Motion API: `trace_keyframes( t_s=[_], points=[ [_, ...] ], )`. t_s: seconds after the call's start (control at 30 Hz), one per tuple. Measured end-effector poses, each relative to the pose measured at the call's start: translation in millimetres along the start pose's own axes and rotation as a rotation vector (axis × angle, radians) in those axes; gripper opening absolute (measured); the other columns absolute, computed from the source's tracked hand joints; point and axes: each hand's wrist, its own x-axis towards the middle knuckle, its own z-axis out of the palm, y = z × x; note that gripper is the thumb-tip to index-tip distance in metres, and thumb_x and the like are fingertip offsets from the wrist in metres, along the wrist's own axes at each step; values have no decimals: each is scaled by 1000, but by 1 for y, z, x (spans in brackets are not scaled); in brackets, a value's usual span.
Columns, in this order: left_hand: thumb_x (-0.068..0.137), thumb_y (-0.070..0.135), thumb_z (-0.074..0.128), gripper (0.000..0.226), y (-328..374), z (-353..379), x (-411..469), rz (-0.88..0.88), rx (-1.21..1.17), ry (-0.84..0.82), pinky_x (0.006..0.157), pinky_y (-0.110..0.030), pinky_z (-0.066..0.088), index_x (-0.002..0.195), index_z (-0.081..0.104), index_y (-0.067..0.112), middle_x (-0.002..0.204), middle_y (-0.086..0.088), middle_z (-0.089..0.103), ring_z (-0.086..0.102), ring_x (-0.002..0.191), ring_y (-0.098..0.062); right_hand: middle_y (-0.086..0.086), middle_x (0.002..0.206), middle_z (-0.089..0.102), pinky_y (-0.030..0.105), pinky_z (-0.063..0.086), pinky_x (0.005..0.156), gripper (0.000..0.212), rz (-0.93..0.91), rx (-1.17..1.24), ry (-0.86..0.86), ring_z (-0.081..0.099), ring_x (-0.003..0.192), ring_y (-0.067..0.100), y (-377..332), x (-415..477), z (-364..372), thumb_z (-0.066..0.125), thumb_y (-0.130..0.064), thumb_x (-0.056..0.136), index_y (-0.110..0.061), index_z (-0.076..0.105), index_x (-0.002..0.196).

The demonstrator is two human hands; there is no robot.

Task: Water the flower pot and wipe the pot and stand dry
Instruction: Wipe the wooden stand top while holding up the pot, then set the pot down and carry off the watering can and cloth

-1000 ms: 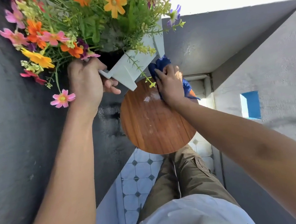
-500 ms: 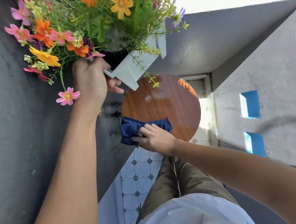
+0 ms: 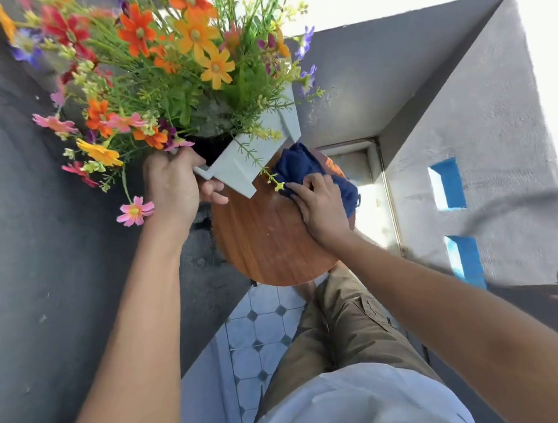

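Note:
A pale grey angular flower pot (image 3: 248, 161) full of orange, pink and yellow flowers (image 3: 166, 68) is lifted and tilted above a round wooden stand (image 3: 267, 243). My left hand (image 3: 175, 187) grips the pot's near corner from the left. My right hand (image 3: 320, 207) presses a dark blue cloth (image 3: 297, 166) onto the far right part of the stand top, just below the pot's underside. The pot hides the stand's far edge.
Dark grey rough walls close in on the left (image 3: 36, 271) and right (image 3: 488, 154), the right one with blue openings (image 3: 448, 183). Blue-and-white floor tiles (image 3: 259, 330) lie below the stand. My legs in khaki trousers (image 3: 345, 335) stand just before it.
My right hand has swept the cloth from the stand's near left edge back to its far right part under the pot. The pot stays lifted in my left hand.

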Motion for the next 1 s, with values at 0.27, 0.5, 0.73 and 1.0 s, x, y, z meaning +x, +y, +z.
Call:
trace_keyframes(
  t_s=[0.27, 0.5, 0.73, 1.0],
  points=[
    [85, -5, 45, 20, -25, 12, -26, -63, 101, -41, 38, -32, 54, 67, 54, -4, 48, -17, 50, 51, 32, -16, 1, 101, 60, 39, 44, 77, 24, -107, 106, -261, 53, 91, 23, 25, -91, -26, 54, -32, 97, -27, 74, 110],
    [85, -6, 52, 19, -44, 18, -43, -130, 220, -133, 33, -24, 49, 69, 61, -10, 51, -18, 54, 43, 24, -14, 6, 104, 70, 36, 48, 86, 23, 640, 680, -59, 63, 96, 22, 31, -95, -89, 52, -22, 102, -15, 70, 113],
    [90, -8, 49, 14, -71, 5, -60, -167, 391, -242, 29, -16, 38, 93, 61, -15, 64, -24, 55, 52, 24, -14, 12, 99, 67, 31, 48, 65, 26, 802, 834, 59, 60, 80, 23, 35, -102, -127, 47, -27, 105, -13, 66, 116],
    [98, -1, 46, 19, -92, -4, -68, -224, 439, -210, 38, -10, 41, 92, 64, -4, 59, -10, 52, 50, 25, -2, 4, 84, 67, 30, 47, 66, 22, 830, 1006, 48, 57, 73, 15, 11, -106, -128, 49, -21, 105, -12, 68, 98]
  ],
)
